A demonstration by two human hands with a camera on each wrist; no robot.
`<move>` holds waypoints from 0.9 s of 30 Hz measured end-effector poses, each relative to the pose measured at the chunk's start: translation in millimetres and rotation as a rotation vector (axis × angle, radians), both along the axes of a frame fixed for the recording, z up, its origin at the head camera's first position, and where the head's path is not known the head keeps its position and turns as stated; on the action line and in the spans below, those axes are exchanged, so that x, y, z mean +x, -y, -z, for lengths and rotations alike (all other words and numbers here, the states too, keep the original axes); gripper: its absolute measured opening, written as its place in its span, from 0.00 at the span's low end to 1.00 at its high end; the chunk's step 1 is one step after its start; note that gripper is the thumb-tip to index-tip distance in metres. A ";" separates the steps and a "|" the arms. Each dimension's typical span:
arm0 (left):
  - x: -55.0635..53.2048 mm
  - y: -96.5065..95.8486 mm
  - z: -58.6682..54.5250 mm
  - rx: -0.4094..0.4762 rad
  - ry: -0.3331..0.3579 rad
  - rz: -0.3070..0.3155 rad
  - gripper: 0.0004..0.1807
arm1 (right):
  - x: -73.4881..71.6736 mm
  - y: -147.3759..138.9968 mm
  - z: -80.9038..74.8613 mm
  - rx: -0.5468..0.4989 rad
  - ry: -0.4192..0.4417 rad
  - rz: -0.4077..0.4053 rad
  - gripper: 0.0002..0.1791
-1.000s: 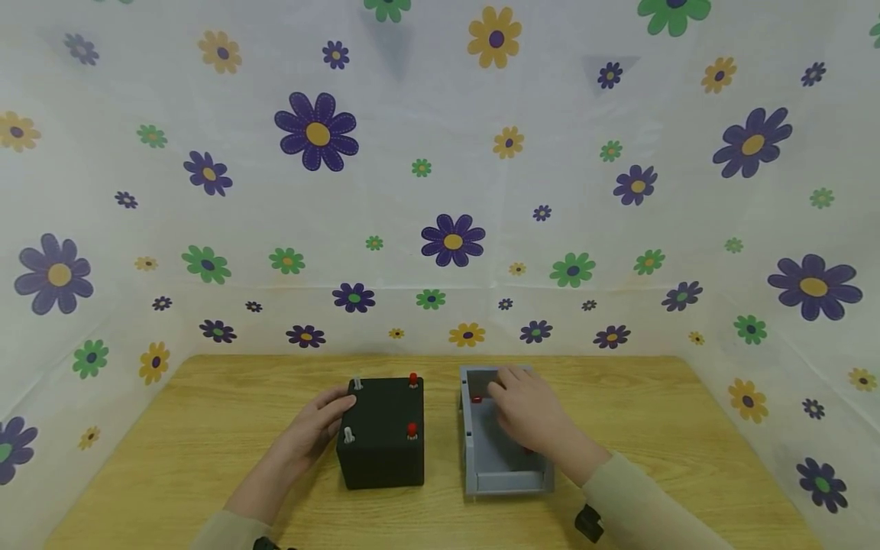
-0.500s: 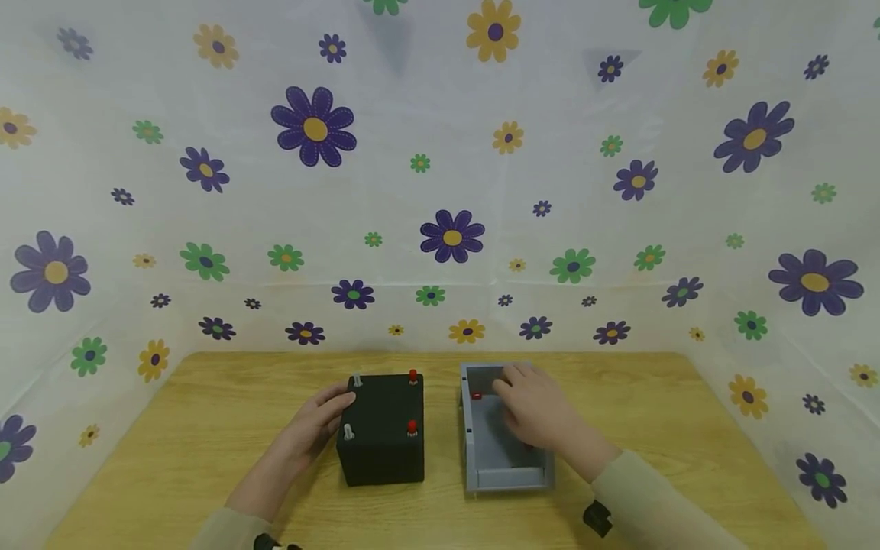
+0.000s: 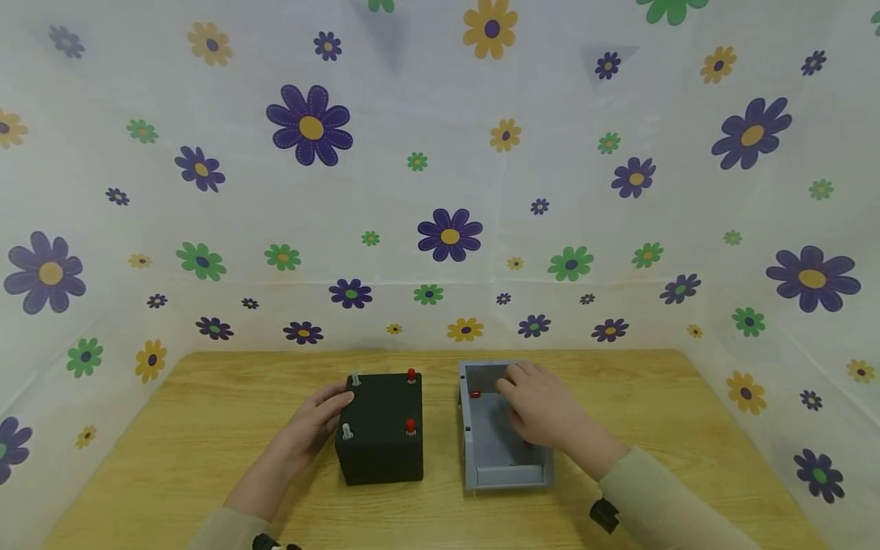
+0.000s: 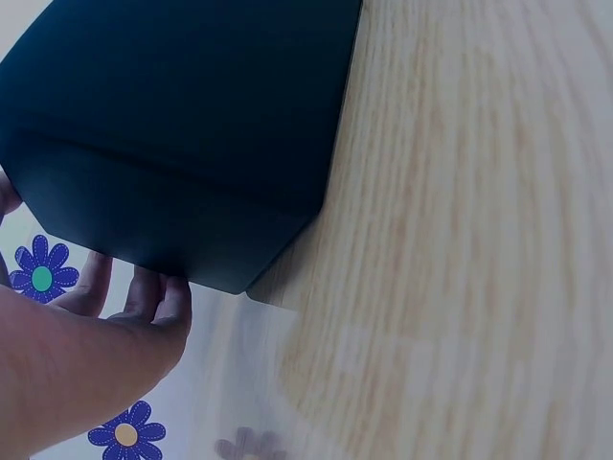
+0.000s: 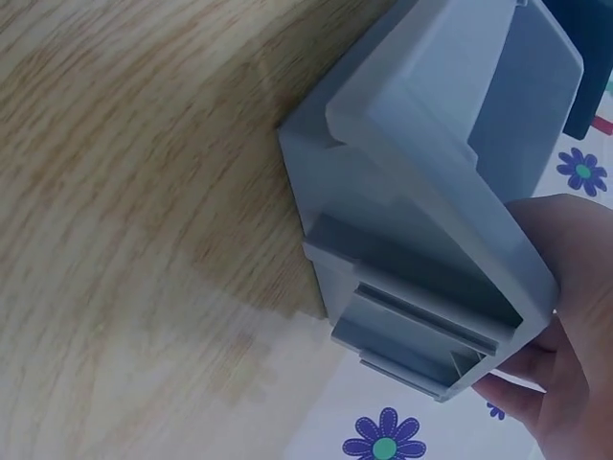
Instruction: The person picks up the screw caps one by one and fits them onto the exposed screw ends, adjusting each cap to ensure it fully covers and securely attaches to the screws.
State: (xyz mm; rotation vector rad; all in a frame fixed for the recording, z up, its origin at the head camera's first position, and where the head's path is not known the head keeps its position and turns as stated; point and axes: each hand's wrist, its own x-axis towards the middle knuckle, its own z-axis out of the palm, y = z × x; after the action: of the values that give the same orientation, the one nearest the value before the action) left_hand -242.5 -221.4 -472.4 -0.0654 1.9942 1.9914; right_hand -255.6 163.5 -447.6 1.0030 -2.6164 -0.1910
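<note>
A black box (image 3: 383, 409) stands on the table, with two silver toggle levers along the left of its top and two red-capped ones along the right. My left hand (image 3: 318, 420) holds its left side, thumb over the top edge and other fingers further down; its fingers (image 4: 144, 292) show beyond the box in the left wrist view. To the right is an open grey tray (image 3: 509, 478). My right hand (image 3: 543, 405) reaches over its right wall with bent fingers. The fingertips go behind the rim in the right wrist view, and I cannot tell what they hold.
A small red piece (image 3: 475, 394) sits inside the tray by its left wall. The tray's right outer side has ledges (image 5: 421, 307). The wood-grain table (image 3: 241, 397) ends at a white flowered cloth (image 3: 385, 183) behind and at both sides.
My right hand has shifted slightly to the right over the tray. The left hand, the black box and the tray keep their places; the whole view has tilted a little.
</note>
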 end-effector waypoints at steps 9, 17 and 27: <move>-0.6 0.9 1.6 0.003 -0.006 0.009 0.35 | 0.9 4.2 -6.3 0.144 0.046 0.048 0.14; -1.5 1.1 1.6 -0.006 -0.001 0.010 0.37 | -1.2 12.1 -2.1 0.245 0.107 0.116 0.19; -2.0 2.4 3.1 -0.002 -0.008 0.028 0.37 | -1.1 22.3 2.3 0.386 0.082 0.159 0.20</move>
State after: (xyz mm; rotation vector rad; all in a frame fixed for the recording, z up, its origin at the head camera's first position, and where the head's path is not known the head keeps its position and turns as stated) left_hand -244.5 -223.8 -475.5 -0.0302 1.9906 1.9757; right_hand -256.7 141.2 -450.0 0.9311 -2.7980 -0.7305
